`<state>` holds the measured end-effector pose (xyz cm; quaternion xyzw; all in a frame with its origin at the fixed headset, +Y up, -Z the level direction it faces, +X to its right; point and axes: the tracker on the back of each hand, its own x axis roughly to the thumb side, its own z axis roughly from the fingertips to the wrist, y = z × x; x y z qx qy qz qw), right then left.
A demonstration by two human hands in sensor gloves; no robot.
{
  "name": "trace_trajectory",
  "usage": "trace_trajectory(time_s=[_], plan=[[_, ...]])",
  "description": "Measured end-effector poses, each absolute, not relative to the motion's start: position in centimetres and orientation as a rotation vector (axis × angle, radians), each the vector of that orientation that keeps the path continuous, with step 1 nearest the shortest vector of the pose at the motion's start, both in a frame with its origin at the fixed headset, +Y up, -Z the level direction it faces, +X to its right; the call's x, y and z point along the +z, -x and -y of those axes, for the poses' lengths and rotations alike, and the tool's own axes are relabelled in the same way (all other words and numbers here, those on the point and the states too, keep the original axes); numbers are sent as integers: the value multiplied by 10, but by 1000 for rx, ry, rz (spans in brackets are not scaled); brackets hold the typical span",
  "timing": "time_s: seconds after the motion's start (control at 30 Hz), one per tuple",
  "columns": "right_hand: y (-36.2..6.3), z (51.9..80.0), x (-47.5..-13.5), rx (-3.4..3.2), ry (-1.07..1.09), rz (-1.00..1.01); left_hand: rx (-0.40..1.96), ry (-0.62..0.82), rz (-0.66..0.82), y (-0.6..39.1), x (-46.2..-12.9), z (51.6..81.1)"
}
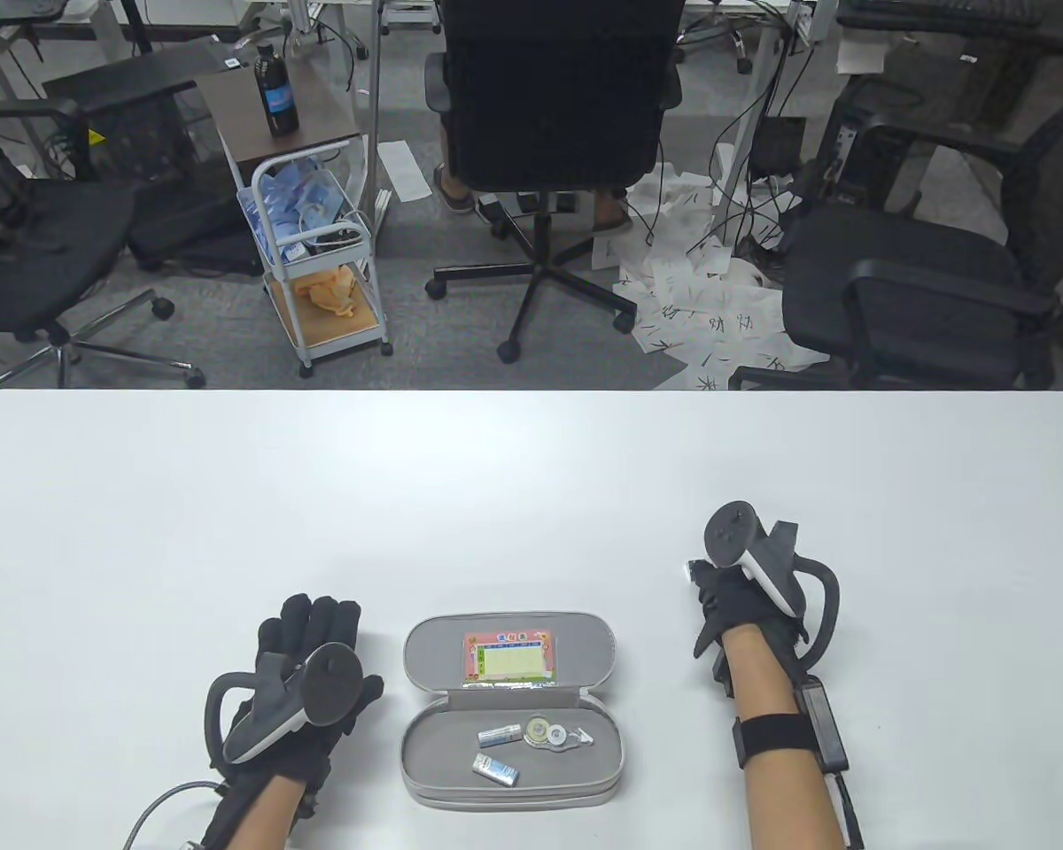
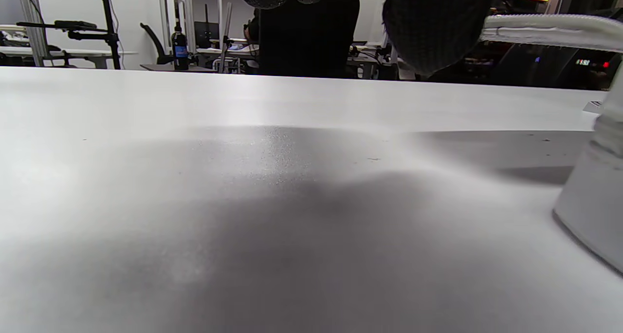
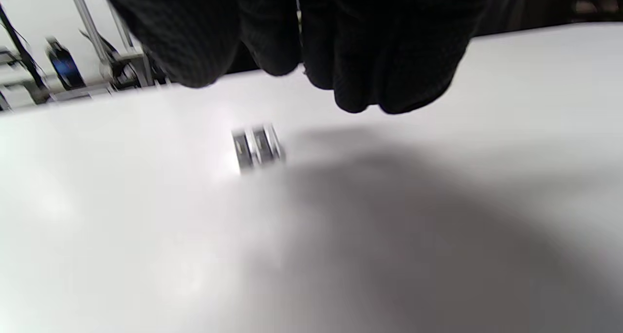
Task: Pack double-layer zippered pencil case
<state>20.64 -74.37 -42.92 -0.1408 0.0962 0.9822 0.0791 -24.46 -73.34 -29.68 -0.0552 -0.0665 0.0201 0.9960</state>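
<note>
The grey pencil case [image 1: 512,708] lies open on the white bench [image 1: 531,496], near its front edge, between the two hands. Its raised lid carries a colourful timetable card [image 1: 508,659]. The lower tray holds two small white-and-blue erasers [image 1: 497,734] [image 1: 495,769] and a correction tape dispenser [image 1: 556,734], all lying loose and apart from each other. The left hand [image 1: 306,691] rests flat on the bench just left of the case, fingers extended, its grip wide and holding nothing. The right hand [image 1: 733,602] sits well to the right of the case, fingers curled downward. In the right wrist view a small, blurred metallic sharpener [image 3: 257,147] lies on the bench just below the fingertips [image 3: 360,92], apart from them; that grip is narrow and holds nothing.
</note>
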Motion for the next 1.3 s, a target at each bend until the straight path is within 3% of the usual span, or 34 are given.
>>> trace_trajectory(time_s=[0.2, 0.3, 0.43, 0.6, 0.67, 0.77, 0.83, 1.0, 1.13, 1.3], plan=[[-182, 761, -446, 3115, 451, -313, 25, 104, 104, 247, -297, 734], [-176, 764, -447, 3209, 473, -192, 31, 114, 109, 247, -297, 734], [-171, 763, -448, 3312, 335, -217, 39, 116, 121, 246, -298, 734], [-167, 746, -434, 3211, 191, -11, 48, 109, 130, 245, -298, 733], [-150, 719, -417, 3076, -72, 166, 46, 113, 130, 245, -298, 733], [-109, 685, -388, 2751, -402, 276, 44, 114, 128, 245, -298, 733], [-67, 670, -365, 2723, -692, 246, 44, 112, 126, 245, -297, 732], [20, 681, -310, 2723, -1258, -86, 68, 130, 132, 248, -296, 732], [57, 697, -283, 2846, -1495, -256, 83, 125, 125, 251, -295, 729], [73, 705, -269, 2928, -1607, -214, 97, 122, 125, 253, -294, 727]])
